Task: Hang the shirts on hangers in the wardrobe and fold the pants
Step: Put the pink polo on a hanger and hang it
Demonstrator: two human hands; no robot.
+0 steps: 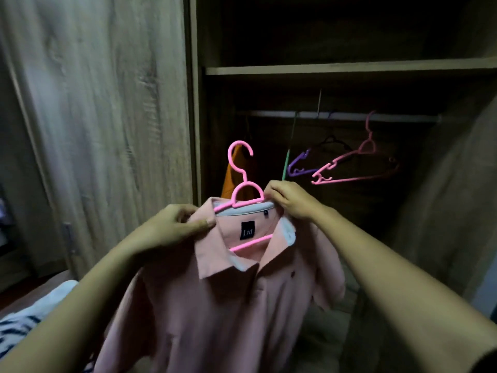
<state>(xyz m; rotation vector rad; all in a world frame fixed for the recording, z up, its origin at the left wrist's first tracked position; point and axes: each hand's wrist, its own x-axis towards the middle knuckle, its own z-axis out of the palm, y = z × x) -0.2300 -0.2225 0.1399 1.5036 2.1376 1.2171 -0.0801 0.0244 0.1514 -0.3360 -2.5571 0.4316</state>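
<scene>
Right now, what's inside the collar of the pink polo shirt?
A pink hanger sits inside the pink polo shirt: its hook and neck rise above the collar, and its lower bar shows in the opening, below a dark label. The hanger's shoulder arms are hidden under the fabric.

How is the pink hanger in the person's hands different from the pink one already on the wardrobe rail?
The held pink hanger carries a pink polo shirt; the rail pink hanger is bare. The held one hooks on nothing, gripped by the left hand and right hand; the other hangs from the rail. The held one stands upright and close, in front of the wardrobe; the other hangs tilted inside it. Both are pink plastic with a hook on top.
</scene>
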